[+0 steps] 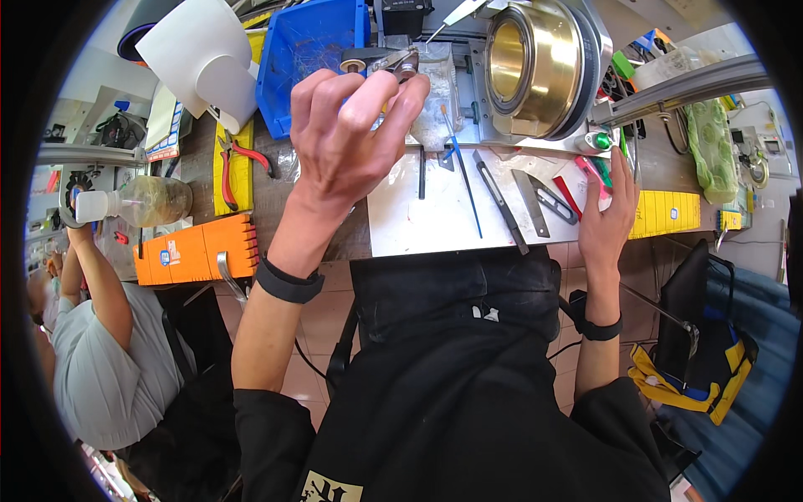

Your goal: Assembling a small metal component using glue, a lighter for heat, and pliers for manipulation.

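My left hand point(355, 125) is raised over the back of the bench, its fingers curled in a closed grip on a small metal part point(407, 65) of a fixture. Most of that part is hidden behind the fingers. My right hand point(609, 209) rests at the bench's right side with fingers stretched out. Its fingertips are by a green push button point(598, 141) and a pink-handled tool point(588, 170). A brass-coloured cylinder point(533, 71) stands between the hands, farther back. On the white sheet point(397, 222) lie a blue thin rod point(465, 184), a dark cutter knife point(502, 205) and a grey blade point(529, 201).
A blue bin point(272, 84) stands left of my left hand. Red-handled pliers point(230, 167) lie on a yellow strip, near a clear bottle point(159, 201) and an orange strip point(196, 251). A metal rail point(694, 84) crosses at right. Another person point(125, 360) sits at far left.
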### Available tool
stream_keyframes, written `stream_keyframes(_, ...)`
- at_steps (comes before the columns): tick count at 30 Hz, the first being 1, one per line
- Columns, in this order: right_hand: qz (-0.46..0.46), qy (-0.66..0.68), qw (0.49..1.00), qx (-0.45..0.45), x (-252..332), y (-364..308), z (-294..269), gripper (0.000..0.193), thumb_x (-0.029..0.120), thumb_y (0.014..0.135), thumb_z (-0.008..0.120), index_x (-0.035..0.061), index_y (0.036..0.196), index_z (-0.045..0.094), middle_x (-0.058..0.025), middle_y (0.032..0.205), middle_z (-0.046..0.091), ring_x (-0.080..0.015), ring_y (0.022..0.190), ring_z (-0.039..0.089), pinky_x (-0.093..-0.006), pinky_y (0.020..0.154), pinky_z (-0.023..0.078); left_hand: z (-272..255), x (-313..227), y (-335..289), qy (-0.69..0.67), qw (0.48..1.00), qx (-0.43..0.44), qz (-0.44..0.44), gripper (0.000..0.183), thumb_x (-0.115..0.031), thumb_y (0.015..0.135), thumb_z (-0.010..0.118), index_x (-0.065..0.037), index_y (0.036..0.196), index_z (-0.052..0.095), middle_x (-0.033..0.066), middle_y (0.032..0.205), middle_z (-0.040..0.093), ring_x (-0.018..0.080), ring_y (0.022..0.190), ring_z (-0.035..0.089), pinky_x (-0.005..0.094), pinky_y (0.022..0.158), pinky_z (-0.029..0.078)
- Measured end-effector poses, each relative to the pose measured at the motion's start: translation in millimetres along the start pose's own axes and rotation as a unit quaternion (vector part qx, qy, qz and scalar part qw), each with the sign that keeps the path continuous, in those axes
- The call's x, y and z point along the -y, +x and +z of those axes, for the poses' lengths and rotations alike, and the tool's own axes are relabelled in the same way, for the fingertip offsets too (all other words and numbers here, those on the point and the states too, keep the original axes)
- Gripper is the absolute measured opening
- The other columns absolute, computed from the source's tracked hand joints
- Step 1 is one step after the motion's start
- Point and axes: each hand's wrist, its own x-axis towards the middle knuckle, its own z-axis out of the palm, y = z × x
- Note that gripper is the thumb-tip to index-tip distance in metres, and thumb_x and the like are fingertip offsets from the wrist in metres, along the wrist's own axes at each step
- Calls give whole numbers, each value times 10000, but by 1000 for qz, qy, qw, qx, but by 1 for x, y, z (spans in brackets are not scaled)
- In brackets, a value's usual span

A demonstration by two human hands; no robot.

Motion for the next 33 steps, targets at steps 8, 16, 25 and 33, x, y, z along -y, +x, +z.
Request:
stream_keyframes(8, -3, -3, 1000, -18, 1, -2, 11, 499, 102, 954, 585, 21, 1436, 489, -190, 1466, 480, -375, 1297, 480, -462, 1105, 326, 1, -1, -1, -3, 1000, 1, -1, 332, -27, 664, 797, -171, 961, 759, -13, 1043, 524, 190, 891, 554, 373, 782, 461)
stream_keyframes(16, -28, 13, 998, -47, -5, -4, 20, 502, 87, 963, 566, 39, 1456, 482, -183, 1486, 470, -350, 1323, 463, -449, 1092, 331, 2, 1, 1, -8, 1000, 6, -3, 330, -22, 666, 796, -167, 958, 748, -16, 1050, 530, 194, 887, 558, 381, 789, 468)
stream_keyframes(25, -49, 12, 999, -18, -4, -5, 18, 458, 166, 1023, 499, 10, 1453, 479, -171, 1492, 483, -331, 1324, 476, -416, 1097, 313, 1, -1, -1, -14, 1000, 16, -12, 323, -16, 672, 791, -163, 956, 743, -18, 1049, 532, 193, 878, 559, 382, 795, 473)
stream_keyframes(33, -51, 12, 998, -21, -4, -5, 18, 454, 160, 1027, 486, 18, 1458, 479, -168, 1493, 487, -322, 1296, 493, -397, 1069, 333, 0, -2, -1, 14, 1000, 11, -2, 305, -65, 674, 825, -170, 949, 744, -31, 1039, 531, 180, 875, 554, 364, 798, 430)
